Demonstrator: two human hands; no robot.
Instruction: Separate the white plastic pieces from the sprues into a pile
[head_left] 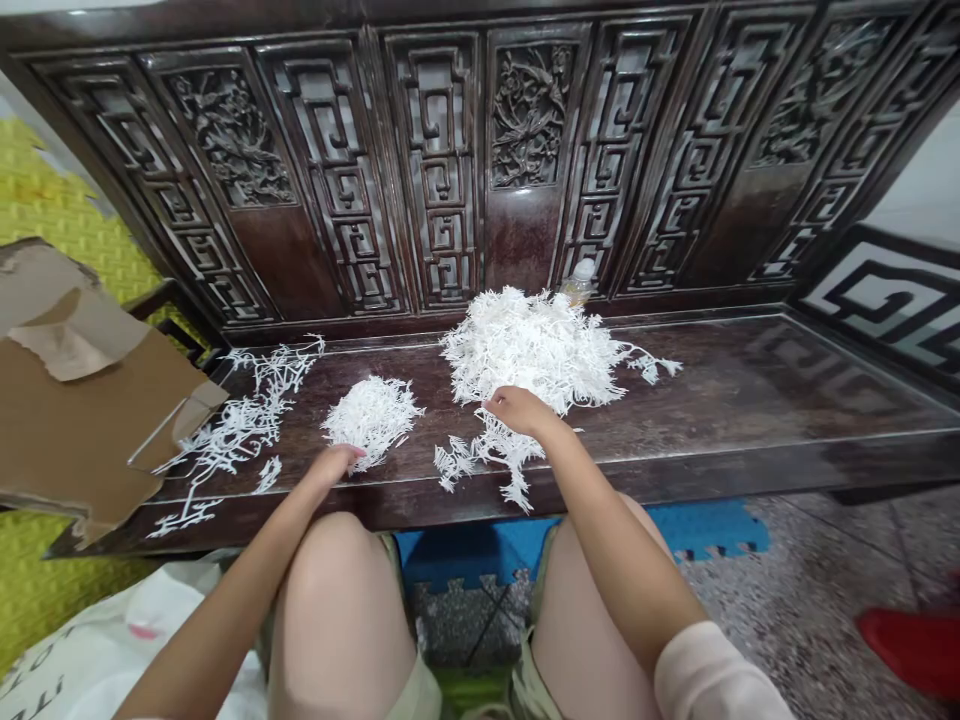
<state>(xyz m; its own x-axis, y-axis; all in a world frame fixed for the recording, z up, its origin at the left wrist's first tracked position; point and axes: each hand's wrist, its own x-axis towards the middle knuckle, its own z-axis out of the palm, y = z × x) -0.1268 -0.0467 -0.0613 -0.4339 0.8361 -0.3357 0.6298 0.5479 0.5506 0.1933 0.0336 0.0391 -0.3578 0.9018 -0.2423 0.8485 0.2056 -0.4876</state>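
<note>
My left hand (pixel 330 465) touches the small pile of white branching strips (pixel 371 420), but I cannot tell if it is closed. My right hand (pixel 519 410) rests open on the big pile (pixel 525 345). On the carved wooden bench (pixel 675 400), the piles seem kept apart on purpose.

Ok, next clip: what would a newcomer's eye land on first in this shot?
The big heap of white branching sprigs stands out first, piled mid-seat on a dark wooden bench below its ornately carved backrest. The person's right hand rests at the heap's front edge, while their left hand sits beside a smaller white pile. At far left, a torn cardboard sheet overlaps the bench's end, near scattered sprigs.
</note>
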